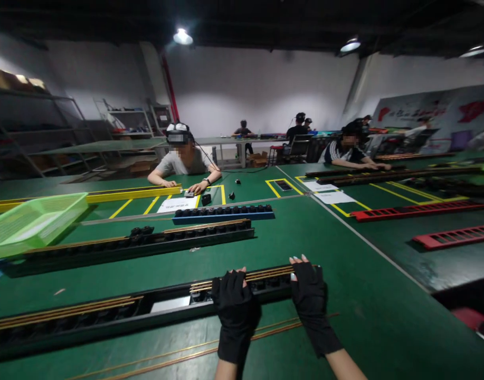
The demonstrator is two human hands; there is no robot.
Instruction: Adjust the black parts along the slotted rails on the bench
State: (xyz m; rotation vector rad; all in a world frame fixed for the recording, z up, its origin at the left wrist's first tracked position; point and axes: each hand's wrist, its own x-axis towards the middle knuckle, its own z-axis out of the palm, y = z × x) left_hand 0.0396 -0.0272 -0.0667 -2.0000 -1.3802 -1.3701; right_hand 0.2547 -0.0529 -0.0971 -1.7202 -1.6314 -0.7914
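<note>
In black fingerless gloves (234, 335), the person's left hand (234, 295) is spreading palm-down over a long black channel (166, 317), its fingers bending across the brass-coloured rods (273, 273); whether it is gripping them, one cannot tell. The right hand (308, 287) is lying over the channel's right end, fingertips reaching past the far edge and thumb resting beside the rods; its grip, too, one cannot tell. The channel is stretching across the near part of the green worktop (368, 295), with black parts (265, 286) sitting inside it in a row. Left of the left hand, a white patch (170, 304) is showing in the channel, and a rod bundle (63, 312) is running along its left stretch. Loose rods (186, 357) are lying on the worktop nearer the person, passing under the wrists. Beyond, a second black channel (210, 236) is holding similar parts and rods, and a blue strip (226, 218) is lying just behind it. A green basket (63, 219) is standing at the left. Across the worktop, a co-worker in grey (182, 161) is leaning over a yellow bar (123, 197).
</note>
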